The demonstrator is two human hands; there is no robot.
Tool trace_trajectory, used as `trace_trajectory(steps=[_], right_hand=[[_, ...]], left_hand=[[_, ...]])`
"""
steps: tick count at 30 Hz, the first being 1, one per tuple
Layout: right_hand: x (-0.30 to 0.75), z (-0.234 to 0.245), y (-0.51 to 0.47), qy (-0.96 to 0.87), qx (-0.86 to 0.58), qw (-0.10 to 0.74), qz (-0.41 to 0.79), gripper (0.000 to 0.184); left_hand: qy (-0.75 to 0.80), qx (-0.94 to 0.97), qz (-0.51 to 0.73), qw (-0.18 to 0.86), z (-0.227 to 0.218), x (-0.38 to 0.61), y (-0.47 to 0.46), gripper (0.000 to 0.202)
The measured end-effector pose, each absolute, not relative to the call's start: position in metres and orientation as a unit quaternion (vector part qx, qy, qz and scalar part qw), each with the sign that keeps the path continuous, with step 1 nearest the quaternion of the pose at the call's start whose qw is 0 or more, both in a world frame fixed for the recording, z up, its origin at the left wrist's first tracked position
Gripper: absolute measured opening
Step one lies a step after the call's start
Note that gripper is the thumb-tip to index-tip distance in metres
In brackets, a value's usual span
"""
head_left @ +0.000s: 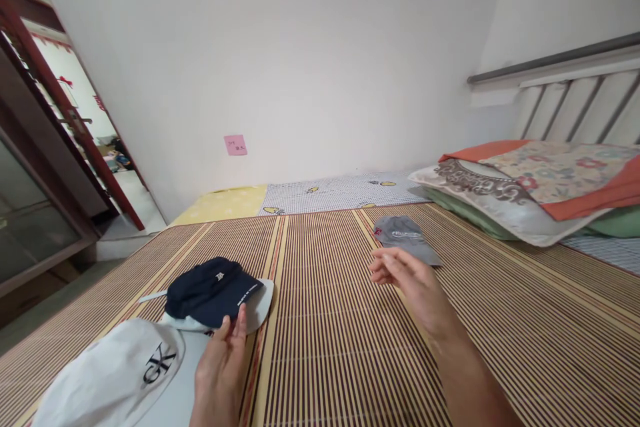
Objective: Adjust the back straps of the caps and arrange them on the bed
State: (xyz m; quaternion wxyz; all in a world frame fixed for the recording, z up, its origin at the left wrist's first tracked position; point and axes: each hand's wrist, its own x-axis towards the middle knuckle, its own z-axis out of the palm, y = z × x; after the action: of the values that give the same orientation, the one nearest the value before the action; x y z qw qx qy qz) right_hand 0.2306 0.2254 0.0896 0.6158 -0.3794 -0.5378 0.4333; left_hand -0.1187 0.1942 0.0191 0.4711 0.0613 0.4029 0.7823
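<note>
Where the left hand (223, 363) meets the navy cap (215, 287), its fingertips lie at the near edge of the brim; whether they pinch the cloth or merely rest against it cannot be told. Such a placement probably serves to steady the cap by its stiffest part, leaving the soft crown unpressed. The right hand (400, 273), its fingers relaxed and half-curled around nothing visible, is poised over the mat (320, 347) in front of the gray cap (397, 232); contact cannot be confirmed, since the hand overlaps the cap's near edge in this view.

The navy cap sits at the left of the mat, crown up, upon a pale cap (263, 307) whose brim projects beyond its own; the arrangement suggests one crown nested over the other. Its long axis runs from crown at left to brim at right, the brim end slanting toward the viewer. A light strap (153, 296) extends from the opposite side. Nearer the viewer, a white cap (107, 367) with black letters lies beside the stack, brim likewise to the right. The gray cap, well apart, also directs its brim rightward and nearer, so all share roughly one heading. Farther out, a patterned pillow (480, 181) lies at right, and a pink note (235, 145) marks the wall (325, 67).
</note>
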Motion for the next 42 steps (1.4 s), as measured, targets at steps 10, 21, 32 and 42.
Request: trace_trajectory(steps=[10,21,32,42], right_hand=[[0.236,0.004,0.28,-0.41,-0.451,0.58,0.541,0.029],[0.315,-0.058,0.327,-0.127,-0.4,0.751,0.51,0.037],[0.314,-0.078,0.328,-0.055,-0.357,0.772,0.523,0.009],[0.305,-0.061,0.32,-0.047,-0.374,0.751,0.542,0.034]], left_hand=[[0.379,0.013,0.661,0.647,0.034,-0.055,0.2,0.037],[0.415,0.039,0.648,0.638,0.012,-0.058,0.206,0.025],[0.409,0.037,0.643,0.647,0.016,-0.049,0.208,0.022],[0.408,0.024,0.638,0.652,0.021,-0.039,0.204,0.021]])
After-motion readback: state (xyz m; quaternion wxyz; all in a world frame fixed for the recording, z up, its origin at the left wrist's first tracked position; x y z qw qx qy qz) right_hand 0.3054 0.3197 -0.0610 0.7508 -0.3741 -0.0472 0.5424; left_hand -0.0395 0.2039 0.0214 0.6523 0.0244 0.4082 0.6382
